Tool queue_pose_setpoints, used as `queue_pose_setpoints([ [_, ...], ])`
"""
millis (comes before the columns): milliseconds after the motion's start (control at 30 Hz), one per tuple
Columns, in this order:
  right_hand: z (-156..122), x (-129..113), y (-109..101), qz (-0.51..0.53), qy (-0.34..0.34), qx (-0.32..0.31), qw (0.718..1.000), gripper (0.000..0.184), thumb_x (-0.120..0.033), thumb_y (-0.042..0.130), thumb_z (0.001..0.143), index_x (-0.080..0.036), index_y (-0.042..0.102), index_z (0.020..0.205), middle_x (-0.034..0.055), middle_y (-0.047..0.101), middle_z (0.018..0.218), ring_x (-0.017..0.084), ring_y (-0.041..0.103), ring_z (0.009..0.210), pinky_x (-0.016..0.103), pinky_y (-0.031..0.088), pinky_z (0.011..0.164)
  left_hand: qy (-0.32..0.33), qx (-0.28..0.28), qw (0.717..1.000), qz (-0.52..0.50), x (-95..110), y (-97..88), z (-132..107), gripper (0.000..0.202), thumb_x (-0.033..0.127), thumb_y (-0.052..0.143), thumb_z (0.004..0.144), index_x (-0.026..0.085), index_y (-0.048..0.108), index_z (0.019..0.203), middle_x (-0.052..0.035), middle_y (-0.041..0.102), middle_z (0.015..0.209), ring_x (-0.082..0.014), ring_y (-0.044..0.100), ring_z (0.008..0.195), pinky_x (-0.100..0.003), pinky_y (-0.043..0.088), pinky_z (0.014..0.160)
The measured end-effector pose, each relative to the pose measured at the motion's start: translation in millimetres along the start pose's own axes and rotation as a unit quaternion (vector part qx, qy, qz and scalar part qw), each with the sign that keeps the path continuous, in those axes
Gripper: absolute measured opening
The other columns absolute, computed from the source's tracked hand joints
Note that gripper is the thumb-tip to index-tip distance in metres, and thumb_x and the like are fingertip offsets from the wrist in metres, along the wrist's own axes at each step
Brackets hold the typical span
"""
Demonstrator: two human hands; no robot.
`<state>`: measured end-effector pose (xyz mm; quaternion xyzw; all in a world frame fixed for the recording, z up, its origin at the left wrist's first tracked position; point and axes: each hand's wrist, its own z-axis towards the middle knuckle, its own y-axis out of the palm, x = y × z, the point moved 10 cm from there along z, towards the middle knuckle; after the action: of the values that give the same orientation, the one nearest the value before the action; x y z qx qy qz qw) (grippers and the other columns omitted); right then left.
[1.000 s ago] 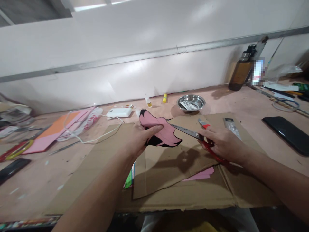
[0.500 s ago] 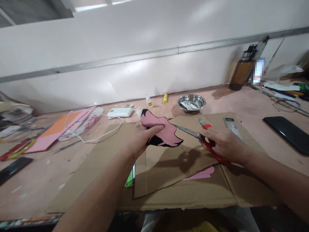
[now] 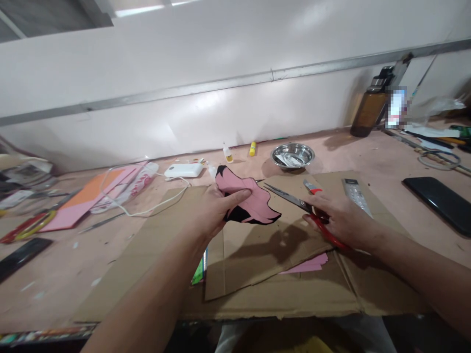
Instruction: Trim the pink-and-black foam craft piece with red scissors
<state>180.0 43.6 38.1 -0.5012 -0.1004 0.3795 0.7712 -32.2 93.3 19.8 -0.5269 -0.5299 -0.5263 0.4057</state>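
Observation:
My left hand pinches a pink and black paper cutout with wavy edges, its thumb lying across the pink face. In my right hand is a pair of red-handled scissors, its blades slightly parted and aimed left at the cutout's right edge. A small gap separates the blade tips from the paper. Both hands are above a sheet of brown cardboard. Beyond my right hand lies a cutter knife with a red and grey body, partly hidden by the fingers.
A steel bowl, a yellow glue stick and a small bottle stand near the wall. Left are a white power bank with a cable and coloured paper. A grater-like metal strip and a black phone lie right.
The scissors have drawn slightly away from the cutout's edge, and their blades have parted a little. My left hand keeps the cutout nearly in the same place.

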Motion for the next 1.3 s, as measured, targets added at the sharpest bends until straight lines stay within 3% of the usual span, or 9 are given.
queue_pose_setpoints([
  [233, -0.2, -8.4, -0.7, -0.024, -0.037, -0.005, 0.999, 0.024, -0.019, 0.050, 0.088, -0.014, 0.068, 0.103, 0.0071, 0.068, 0.075, 0.017, 0.055, 0.059, 0.027, 0.037, 0.055, 0.007, 0.000, 1.000, 0.005, -2.6, -4.3, 1.0, 0.021, 0.025, 0.085, 0.066, 0.015, 0.072, 0.080, -0.0043, 0.074, 0.071, -0.0189, 0.069, 0.064, -0.031, 0.057, 0.063],
  [667, -0.3, -10.3, -1.7, -0.017, -0.048, -0.010, 0.999, 0.028, -0.011, 0.044, 0.086, -0.015, 0.068, 0.098, 0.0063, 0.069, 0.076, 0.015, 0.053, 0.057, 0.024, 0.036, 0.053, 0.032, -0.008, 0.998, 0.044, 2.7, -5.1, 0.6, 0.019, 0.026, 0.084, 0.067, 0.017, 0.072, 0.079, -0.0022, 0.073, 0.071, -0.0172, 0.067, 0.062, -0.030, 0.057, 0.062],
  [900, 0.5, -11.6, -2.3, -0.026, -0.052, -0.003, 0.998, 0.024, -0.014, 0.046, 0.087, -0.016, 0.068, 0.098, 0.0086, 0.073, 0.084, 0.017, 0.060, 0.065, 0.025, 0.040, 0.058, 0.039, -0.025, 0.998, 0.045, 2.5, -2.6, 1.0, 0.016, 0.027, 0.083, 0.070, 0.017, 0.073, 0.078, -0.0023, 0.073, 0.071, -0.0168, 0.068, 0.062, -0.030, 0.057, 0.062],
  [1133, 1.0, -15.8, -4.4, -0.010, -0.066, 0.004, 0.998, 0.023, -0.012, 0.046, 0.085, -0.015, 0.067, 0.094, 0.0058, 0.069, 0.073, 0.016, 0.055, 0.058, 0.026, 0.038, 0.054, 0.042, -0.035, 0.998, 0.037, 2.6, -1.7, 0.8, 0.016, 0.027, 0.082, 0.071, 0.017, 0.073, 0.080, -0.0033, 0.075, 0.076, -0.0171, 0.069, 0.066, -0.029, 0.057, 0.064],
  [1300, -1.4, -10.9, -1.2, -0.007, -0.053, -0.003, 0.999, 0.028, -0.010, 0.044, 0.086, -0.017, 0.067, 0.100, 0.0071, 0.073, 0.083, 0.016, 0.060, 0.064, 0.026, 0.041, 0.058, 0.030, -0.032, 0.999, 0.006, 2.7, 2.5, -0.8, 0.017, 0.025, 0.084, 0.069, 0.015, 0.073, 0.077, -0.0044, 0.076, 0.076, -0.0180, 0.069, 0.066, -0.030, 0.058, 0.063],
])
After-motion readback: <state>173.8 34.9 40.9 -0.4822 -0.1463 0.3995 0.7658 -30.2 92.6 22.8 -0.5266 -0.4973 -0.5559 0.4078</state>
